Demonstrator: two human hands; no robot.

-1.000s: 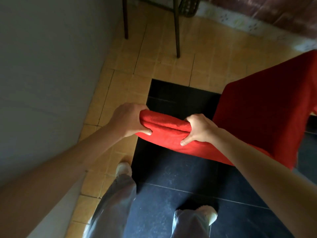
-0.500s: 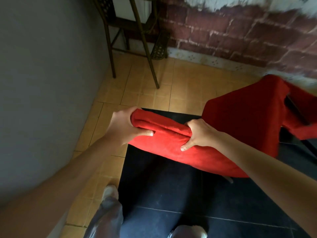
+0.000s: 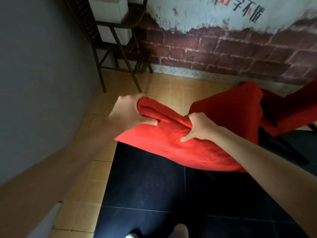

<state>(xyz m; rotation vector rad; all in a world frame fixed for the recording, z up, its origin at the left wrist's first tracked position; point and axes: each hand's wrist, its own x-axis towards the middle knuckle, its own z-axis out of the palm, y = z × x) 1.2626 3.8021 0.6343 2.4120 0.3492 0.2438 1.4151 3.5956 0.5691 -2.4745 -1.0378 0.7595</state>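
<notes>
A red cloth (image 3: pixel 171 143) hangs in front of me, its upper edge rolled into a thick fold. My left hand (image 3: pixel 130 114) grips the left end of that roll, thumb on the near side. My right hand (image 3: pixel 199 128) grips the roll further right, fingers curled over it. The rest of the cloth runs off to the right and drapes over something dark at the right edge (image 3: pixel 240 107).
A grey wall (image 3: pixel 42 74) stands close on my left. A dark wicker shelf stand (image 3: pixel 116 42) with white boxes sits in the far corner against a brick-patterned wall (image 3: pixel 231 52). Below are yellow tiles (image 3: pixel 85 169) and a black floor area (image 3: pixel 163 194).
My view has tilted up, bringing in the shelf and brick wall. Both hands have raised the rolled edge of the cloth while keeping their grip.
</notes>
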